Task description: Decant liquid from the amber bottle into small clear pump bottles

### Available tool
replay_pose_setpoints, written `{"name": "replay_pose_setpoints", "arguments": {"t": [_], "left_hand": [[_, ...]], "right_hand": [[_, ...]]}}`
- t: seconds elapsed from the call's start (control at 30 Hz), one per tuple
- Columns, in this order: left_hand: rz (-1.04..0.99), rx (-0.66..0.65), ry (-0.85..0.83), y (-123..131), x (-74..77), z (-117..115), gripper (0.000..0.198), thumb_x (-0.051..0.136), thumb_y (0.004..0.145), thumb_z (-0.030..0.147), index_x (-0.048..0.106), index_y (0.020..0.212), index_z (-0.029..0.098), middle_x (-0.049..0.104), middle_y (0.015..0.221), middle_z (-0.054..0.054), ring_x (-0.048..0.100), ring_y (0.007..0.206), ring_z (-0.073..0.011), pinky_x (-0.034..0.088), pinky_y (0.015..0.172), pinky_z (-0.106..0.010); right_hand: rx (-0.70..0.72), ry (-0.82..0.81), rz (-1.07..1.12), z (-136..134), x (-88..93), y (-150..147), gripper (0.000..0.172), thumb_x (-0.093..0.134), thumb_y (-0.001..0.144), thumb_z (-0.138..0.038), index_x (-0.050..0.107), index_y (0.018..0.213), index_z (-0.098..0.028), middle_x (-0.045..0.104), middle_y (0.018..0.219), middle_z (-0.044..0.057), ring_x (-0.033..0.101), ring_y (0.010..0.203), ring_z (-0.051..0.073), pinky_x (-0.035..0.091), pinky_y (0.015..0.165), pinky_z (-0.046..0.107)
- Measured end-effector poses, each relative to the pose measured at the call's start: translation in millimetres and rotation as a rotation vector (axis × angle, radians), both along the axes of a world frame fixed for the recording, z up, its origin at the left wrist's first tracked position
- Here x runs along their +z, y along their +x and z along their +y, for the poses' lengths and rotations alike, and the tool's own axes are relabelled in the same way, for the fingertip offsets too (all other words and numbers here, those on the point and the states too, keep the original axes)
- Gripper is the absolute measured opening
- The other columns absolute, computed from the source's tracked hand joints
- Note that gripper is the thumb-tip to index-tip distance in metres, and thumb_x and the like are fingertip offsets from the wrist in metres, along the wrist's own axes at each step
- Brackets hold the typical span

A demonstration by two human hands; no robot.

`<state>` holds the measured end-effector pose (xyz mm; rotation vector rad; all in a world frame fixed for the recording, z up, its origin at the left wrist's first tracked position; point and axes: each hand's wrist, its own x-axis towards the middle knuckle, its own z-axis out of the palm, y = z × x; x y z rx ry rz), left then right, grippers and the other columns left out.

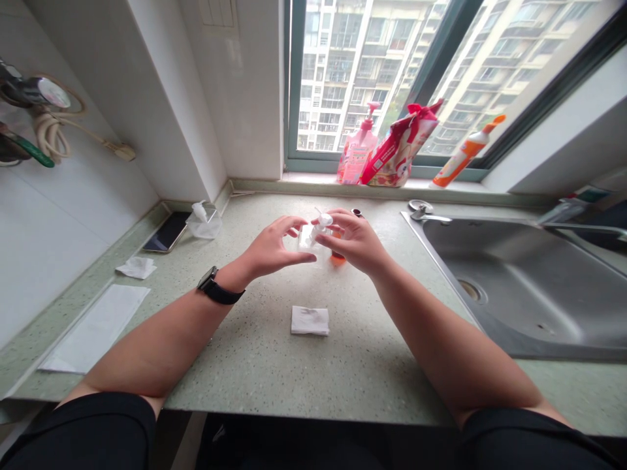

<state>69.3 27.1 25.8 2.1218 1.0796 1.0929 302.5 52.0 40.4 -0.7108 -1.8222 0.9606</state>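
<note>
Left hand: curved wide [272, 248], thumb well apart from the fingers, with the clear bottle [307, 238] between them; whether the skin touches the plastic I cannot tell

Right hand: narrow [360, 241], thumb and fingers closed about the white pump [324, 220], which sits at the right of the clear bottle

Clear bottle: over the middle of the surface [255, 365], between the two hands; whether its base rests there or is lifted is hidden, as is how firmly the pump sits in it

Orange container: just behind the right hand's thumb [337, 258], partly covered by that hand

Folded paper: white, lying flat nearer the person than both hands [310, 322]

Tipping risk: a sideways push on the pump could swing the bottle over, the cause being a left hand that is too loose around it

Knock risk: the right hand is so close to the orange container that a careless turn of the wrist could topple it

Wetting risk: if either container spilled toward the person, the paper could soak

Slip risk: smooth, clear plastic would probably slide if the fingers were damp
</note>
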Motion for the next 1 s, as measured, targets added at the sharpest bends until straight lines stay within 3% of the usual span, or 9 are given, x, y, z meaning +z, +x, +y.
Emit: {"name": "replay_pose_setpoints", "arguments": {"t": [0.17, 0.33, 0.53, 0.7, 0.87, 1.0], "left_hand": [[0.024, 0.007, -0.013, -0.4, -1.1, 1.6, 0.071, 0.095, 0.075, 0.056, 0.067, 0.13, 0.023, 0.07, 0.136, -0.012, 0.072, 0.107, -0.0251, 0.06, 0.1, -0.046], [0.058, 0.031, 0.022, -1.1, -2.7, 1.9, 0.07, 0.096, 0.075, 0.052, 0.067, 0.131, 0.022, 0.071, 0.132, -0.011, 0.072, 0.109, -0.0268, 0.059, 0.1, -0.045], [0.102, 0.084, 0.062, -2.9, -3.7, 3.2, 0.072, 0.097, 0.074, 0.05, 0.065, 0.132, 0.021, 0.07, 0.131, -0.011, 0.071, 0.11, -0.0278, 0.057, 0.101, -0.045], [0.159, 0.122, 0.107, -3.2, -4.5, 3.0, 0.071, 0.096, 0.076, 0.048, 0.064, 0.133, 0.021, 0.07, 0.13, -0.012, 0.07, 0.117, -0.0313, 0.055, 0.107, -0.049], [0.193, 0.128, 0.137, -2.8, -4.9, 2.4, 0.069, 0.095, 0.078, 0.049, 0.063, 0.133, 0.021, 0.07, 0.131, -0.012, 0.069, 0.12, -0.0326, 0.055, 0.108, -0.05], [0.204, 0.128, 0.159, -2.4, -4.3, 1.8, 0.069, 0.095, 0.078, 0.048, 0.063, 0.134, 0.021, 0.07, 0.131, -0.012, 0.069, 0.119, -0.0324, 0.055, 0.108, -0.05]], "right_hand": [[0.005, -0.149, 0.068, 0.9, 4.9, 5.5, 0.048, 0.091, 0.077, -0.062, 0.081, 0.11, -0.029, 0.08, 0.109, 0.004, 0.076, 0.106, 0.026, 0.06, 0.108, 0.053], [-0.037, -0.156, 0.067, 3.5, 15.6, 18.7, 0.049, 0.093, 0.075, -0.06, 0.079, 0.111, -0.029, 0.08, 0.104, 0.004, 0.077, 0.099, 0.026, 0.062, 0.102, 0.05], [-0.036, -0.085, -0.05, 8.2, 29.0, 39.1, 0.058, 0.094, 0.075, -0.049, 0.072, 0.126, -0.031, 0.076, 0.11, 0.003, 0.074, 0.098, 0.023, 0.063, 0.094, 0.043], [-0.08, 0.074, -0.298, 4.1, 39.1, 55.8, 0.069, 0.089, 0.08, -0.047, 0.065, 0.142, -0.032, 0.076, 0.106, 0.004, 0.073, 0.101, 0.027, 0.063, 0.092, 0.044], [-0.181, 0.262, -0.595, -0.5, 45.6, 67.0, 0.045, 0.087, 0.081, -0.04, 0.078, 0.124, -0.031, 0.079, 0.101, 0.005, 0.073, 0.091, 0.027, 0.061, 0.088, 0.047], [-0.157, 0.372, -0.765, -2.2, 49.1, 69.0, 0.028, 0.085, 0.082, -0.04, 0.082, 0.108, -0.029, 0.081, 0.101, 0.005, 0.073, 0.087, 0.026, 0.057, 0.08, 0.041]]}}
